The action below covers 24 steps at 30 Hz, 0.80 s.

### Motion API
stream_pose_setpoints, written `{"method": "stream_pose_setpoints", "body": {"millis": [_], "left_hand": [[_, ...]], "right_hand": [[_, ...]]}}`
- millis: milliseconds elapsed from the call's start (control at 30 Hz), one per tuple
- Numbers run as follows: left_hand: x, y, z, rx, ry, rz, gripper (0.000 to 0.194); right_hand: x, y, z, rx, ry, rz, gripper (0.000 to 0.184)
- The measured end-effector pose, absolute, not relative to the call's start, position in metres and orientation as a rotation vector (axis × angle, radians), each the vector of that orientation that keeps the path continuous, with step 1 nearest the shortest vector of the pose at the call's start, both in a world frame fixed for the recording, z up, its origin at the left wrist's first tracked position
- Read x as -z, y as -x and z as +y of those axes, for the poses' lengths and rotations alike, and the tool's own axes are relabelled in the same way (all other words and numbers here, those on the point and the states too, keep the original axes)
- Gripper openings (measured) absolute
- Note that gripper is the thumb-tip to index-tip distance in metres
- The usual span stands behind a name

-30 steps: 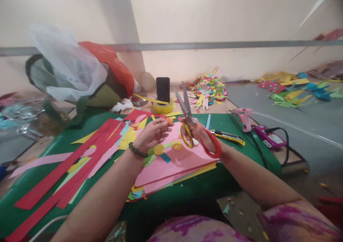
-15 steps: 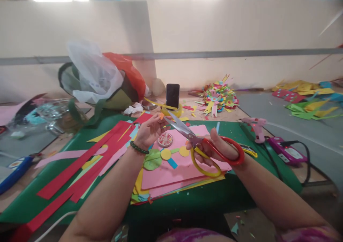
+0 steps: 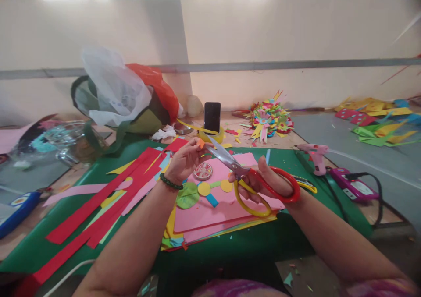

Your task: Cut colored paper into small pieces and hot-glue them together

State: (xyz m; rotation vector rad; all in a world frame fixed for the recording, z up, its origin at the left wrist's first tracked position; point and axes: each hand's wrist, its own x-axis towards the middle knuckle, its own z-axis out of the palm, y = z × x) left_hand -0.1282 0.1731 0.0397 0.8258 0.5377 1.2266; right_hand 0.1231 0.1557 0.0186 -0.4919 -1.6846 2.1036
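Note:
A small piece of orange paper [image 3: 201,143] is pinched between the fingertips of my left hand [image 3: 187,157]. My right hand [image 3: 268,181] grips large scissors [image 3: 226,157] with one red and one yellow handle loop. Their blades are parted and point at the orange piece; whether they touch it I cannot tell. Below lies a stack of pink paper [image 3: 210,216]. On it rest a round clear case [image 3: 203,171], a green leaf-shaped cutout [image 3: 187,196], yellow paper circles [image 3: 204,189] and a blue paper strip [image 3: 212,200].
Long red paper strips [image 3: 108,192] lie on the green mat [image 3: 279,240] to the left. A phone [image 3: 212,117] stands upright behind my hands, near a pile of paper flowers [image 3: 268,119]. At right are a pink glue gun [image 3: 316,157] and a purple power strip [image 3: 355,185].
The orange piece and my left fingertips have shifted slightly to the right, nearer the scissor blades. The blades look a little less widely parted. Everything else stays put.

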Motion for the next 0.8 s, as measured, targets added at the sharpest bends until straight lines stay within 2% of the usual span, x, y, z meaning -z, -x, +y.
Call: {"method": "stream_pose_setpoints", "body": {"millis": [300,567,800], "left_hand": [[-0.0431,0.1283,0.1731,-1.295,-0.663,0.595,0.019],[-0.0420,0.1265,0.1714,-1.262,-0.739,0.582,0.014],[-0.0428,0.1281,0.1726,-1.277,-0.706,0.584,0.015]], "right_hand": [[-0.0187,-0.1266,0.1558,-2.099,0.465,-1.707,0.098],[-0.0203,-0.1255,0.1553,-2.118,0.455,-1.684,0.093],[-0.0204,-0.1259,0.1536,-2.091,0.453,-1.703,0.095]]}}
